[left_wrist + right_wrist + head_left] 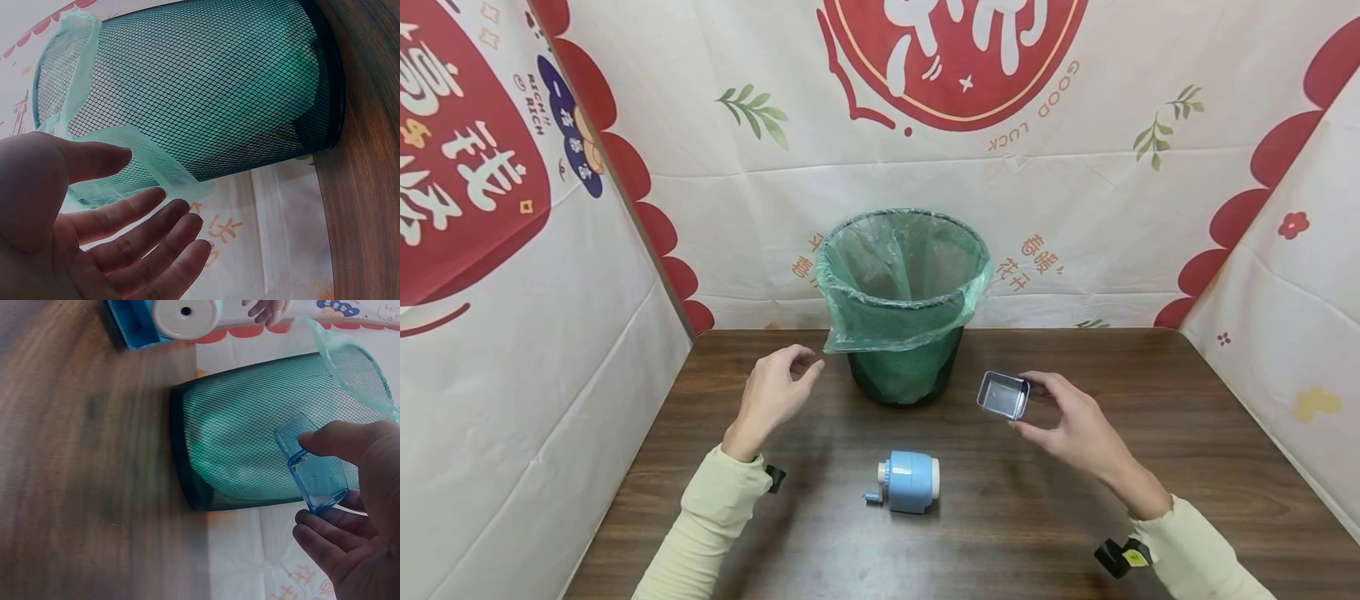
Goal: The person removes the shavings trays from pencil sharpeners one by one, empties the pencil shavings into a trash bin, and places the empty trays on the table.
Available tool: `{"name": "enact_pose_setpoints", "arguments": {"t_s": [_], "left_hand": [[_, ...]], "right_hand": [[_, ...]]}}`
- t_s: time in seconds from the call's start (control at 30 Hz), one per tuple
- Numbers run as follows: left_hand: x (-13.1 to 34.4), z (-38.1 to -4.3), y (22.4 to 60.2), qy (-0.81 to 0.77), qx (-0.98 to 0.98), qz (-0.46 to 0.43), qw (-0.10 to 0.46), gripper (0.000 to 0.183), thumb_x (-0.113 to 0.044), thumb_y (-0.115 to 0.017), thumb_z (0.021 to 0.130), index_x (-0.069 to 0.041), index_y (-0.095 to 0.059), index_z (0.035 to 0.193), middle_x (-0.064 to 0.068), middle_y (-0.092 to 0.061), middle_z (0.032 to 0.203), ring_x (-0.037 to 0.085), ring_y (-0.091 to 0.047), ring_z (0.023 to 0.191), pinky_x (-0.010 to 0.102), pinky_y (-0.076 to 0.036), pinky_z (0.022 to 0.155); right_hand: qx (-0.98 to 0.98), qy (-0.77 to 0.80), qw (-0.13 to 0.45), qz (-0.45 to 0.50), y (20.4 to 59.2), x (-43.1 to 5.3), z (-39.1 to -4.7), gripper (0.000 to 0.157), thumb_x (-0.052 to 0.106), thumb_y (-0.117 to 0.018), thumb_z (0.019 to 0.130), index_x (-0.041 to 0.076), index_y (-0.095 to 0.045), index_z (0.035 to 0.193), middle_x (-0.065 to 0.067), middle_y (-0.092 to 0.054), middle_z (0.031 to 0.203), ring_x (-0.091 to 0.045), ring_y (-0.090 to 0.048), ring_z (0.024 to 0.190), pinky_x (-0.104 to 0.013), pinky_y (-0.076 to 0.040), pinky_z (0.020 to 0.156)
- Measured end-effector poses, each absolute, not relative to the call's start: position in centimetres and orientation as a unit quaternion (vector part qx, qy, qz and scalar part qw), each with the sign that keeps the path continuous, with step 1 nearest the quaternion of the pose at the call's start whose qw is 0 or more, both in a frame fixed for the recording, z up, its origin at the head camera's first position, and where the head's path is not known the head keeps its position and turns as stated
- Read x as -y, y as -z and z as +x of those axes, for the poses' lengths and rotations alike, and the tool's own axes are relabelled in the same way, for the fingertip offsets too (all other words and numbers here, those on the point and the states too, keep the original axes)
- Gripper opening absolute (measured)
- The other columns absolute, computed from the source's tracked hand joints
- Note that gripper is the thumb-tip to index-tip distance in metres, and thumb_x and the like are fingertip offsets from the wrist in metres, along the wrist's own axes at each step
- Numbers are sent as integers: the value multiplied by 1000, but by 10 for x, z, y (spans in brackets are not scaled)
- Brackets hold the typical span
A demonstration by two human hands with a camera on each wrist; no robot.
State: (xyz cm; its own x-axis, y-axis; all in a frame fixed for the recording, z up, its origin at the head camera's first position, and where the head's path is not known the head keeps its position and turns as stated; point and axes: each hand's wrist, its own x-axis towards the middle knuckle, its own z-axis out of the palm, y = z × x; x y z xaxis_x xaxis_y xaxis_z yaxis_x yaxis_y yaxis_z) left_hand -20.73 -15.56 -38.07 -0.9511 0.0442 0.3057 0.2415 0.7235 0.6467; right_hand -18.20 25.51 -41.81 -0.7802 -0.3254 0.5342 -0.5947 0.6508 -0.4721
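In the head view my right hand pinches a small clear plastic box, open at the top, just right of the bin. The right wrist view shows that box as blue-tinted, gripped between thumb and fingers. My left hand hovers left of the bin, its fingers loosely bent around nothing. A green mesh bin stands at the back of the table, lined with a translucent green bag folded over its rim. Nearer the front lies a blue hand-crank pencil sharpener, its crank to the left.
The brown wooden table is bordered by printed white cloth behind and on both sides. Dark wrist cameras sit at both cuffs; the right one hangs low over the table.
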Motion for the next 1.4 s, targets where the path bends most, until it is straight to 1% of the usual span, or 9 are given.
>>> {"name": "enact_pose_setpoints", "arguments": {"t_s": [0.07,0.17,0.27,0.33,0.47,0.7,1.03,1.27,1.4], "left_hand": [[156,-208,382,361,919,-76,137,26,-28,-67,93,-8,-72,108,6,-73,100,23,-70,90,44,-54,80],[157,-209,384,357,921,-73,138,26,-28,-67,92,-9,-72,108,5,-73,100,22,-70,89,44,-54,79],[158,-209,385,353,923,-70,137,26,-29,-67,92,-9,-72,108,5,-73,99,22,-70,90,43,-54,78],[158,-209,385,354,923,-70,134,26,-29,-67,92,-8,-72,108,5,-73,99,24,-70,90,44,-54,78],[159,-208,386,352,925,-68,128,28,-29,-68,92,-7,-72,110,7,-73,101,27,-70,93,45,-54,80],[160,-208,389,347,928,-60,122,28,-29,-68,92,-7,-72,110,6,-73,101,23,-69,92,45,-54,80],[161,-207,392,344,930,-54,120,27,-30,-68,92,-10,-72,109,5,-73,100,22,-70,91,45,-53,79],[162,-208,395,344,929,-55,123,26,-29,-68,92,-10,-72,107,5,-73,99,22,-70,91,45,-53,80],[162,-208,396,345,929,-55,122,26,-29,-68,92,-9,-72,108,5,-73,98,23,-70,91,45,-53,80]], "right_hand": [[888,-324,200,257,422,-256,-180,69,-1,-89,64,-1,-57,124,-11,-66,109,-25,-68,94,-10,-47,85],[894,-317,193,253,427,-256,-177,68,0,-90,63,0,-58,123,-11,-68,109,-25,-69,93,-27,-55,81],[898,-315,184,245,432,-256,-174,66,2,-91,63,0,-59,121,-11,-69,107,-25,-70,91,-44,-56,77],[901,-316,176,239,436,-256,-172,66,3,-91,63,0,-59,120,-11,-69,107,-26,-71,90,-47,-56,77],[904,-321,155,236,441,-257,-167,64,5,-91,64,0,-59,120,-12,-70,107,-28,-71,91,-47,-56,77],[906,-332,120,233,450,-259,-160,60,9,-91,67,3,-60,118,-9,-71,103,-27,-72,89,-45,-57,76],[905,-338,96,240,462,-258,-151,57,17,-91,68,4,-63,116,-6,-72,103,-22,-71,87,-41,-58,75],[910,-338,81,226,469,-260,-148,57,16,-91,68,4,-63,116,-2,-72,101,-17,-70,87,-40,-57,75],[908,-343,78,229,471,-261,-146,56,18,-91,68,4,-63,115,-2,-72,100,-17,-70,87,-40,-57,75]]}}
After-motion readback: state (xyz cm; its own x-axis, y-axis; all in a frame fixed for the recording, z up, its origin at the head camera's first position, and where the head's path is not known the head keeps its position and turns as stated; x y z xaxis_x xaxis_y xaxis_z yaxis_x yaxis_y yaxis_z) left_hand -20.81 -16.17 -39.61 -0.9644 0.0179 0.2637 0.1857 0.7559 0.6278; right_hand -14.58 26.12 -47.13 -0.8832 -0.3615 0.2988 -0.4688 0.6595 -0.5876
